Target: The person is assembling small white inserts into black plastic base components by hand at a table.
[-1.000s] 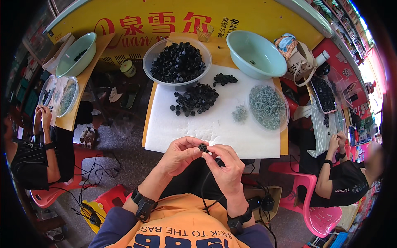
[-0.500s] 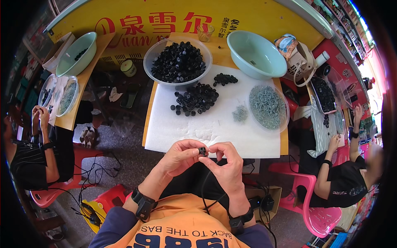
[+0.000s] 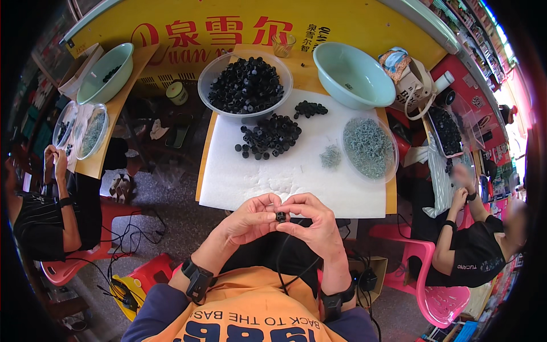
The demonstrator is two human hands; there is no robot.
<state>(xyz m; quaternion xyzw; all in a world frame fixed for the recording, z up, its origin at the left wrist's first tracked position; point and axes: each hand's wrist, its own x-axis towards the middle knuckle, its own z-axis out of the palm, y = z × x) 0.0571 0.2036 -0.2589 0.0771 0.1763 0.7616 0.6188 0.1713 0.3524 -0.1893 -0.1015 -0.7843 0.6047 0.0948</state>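
Note:
Just past the front edge of the white-covered table, I hold a small black plastic part [image 3: 281,216] between both hands. My left hand [image 3: 250,221] pinches it with thumb and fingertips. Curled in from the other side, my right hand [image 3: 314,226] has its thumb and forefinger closed at the same part. Any smaller piece between the fingertips is hidden. Farther off on the white sheet [image 3: 239,182] lie a loose heap of black parts [image 3: 272,137], a smaller cluster of black pieces [image 3: 310,109] and a little pile of screws [image 3: 330,157].
A clear bowl [image 3: 203,94] of black parts stands at the back, beside a pale green basin [image 3: 354,94]. At the right lies a shallow dish [image 3: 393,165] full of screws. Co-workers sit left and right at other tables. Cables [image 3: 279,262] hang near my lap.
My right hand has shifted slightly, its fingers closing in nearer the black part, which sits a bit lower and turned. The co-worker on the right has moved a hand.

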